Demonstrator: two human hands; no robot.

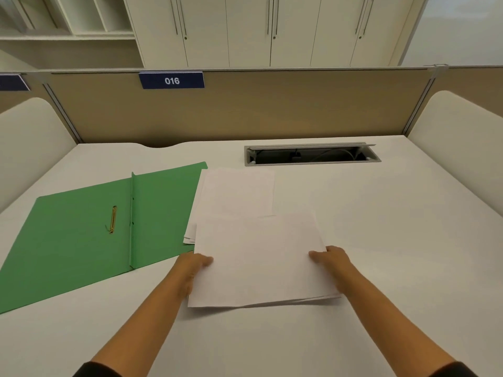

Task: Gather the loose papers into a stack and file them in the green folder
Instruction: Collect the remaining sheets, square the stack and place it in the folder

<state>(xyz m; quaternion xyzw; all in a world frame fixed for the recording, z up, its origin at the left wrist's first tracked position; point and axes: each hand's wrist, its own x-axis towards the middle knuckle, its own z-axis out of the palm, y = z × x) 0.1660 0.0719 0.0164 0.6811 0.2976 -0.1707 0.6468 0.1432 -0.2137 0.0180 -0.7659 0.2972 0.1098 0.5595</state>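
The thin white paper sheets (258,262) looked light, limp and prone to sliding apart, best pinched at opposite side edges. They sat on the pale worktop (381,213) just right of the open green card folder (81,235), more sheets overlapping its edge. The left hand (194,265) and right hand (330,258), forearms extended, each closed a thumb-over grip on the near bundle's sides.

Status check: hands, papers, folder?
Left hand and right hand gripping near stack. More papers behind. Green folder open, left. Nothing blocking.
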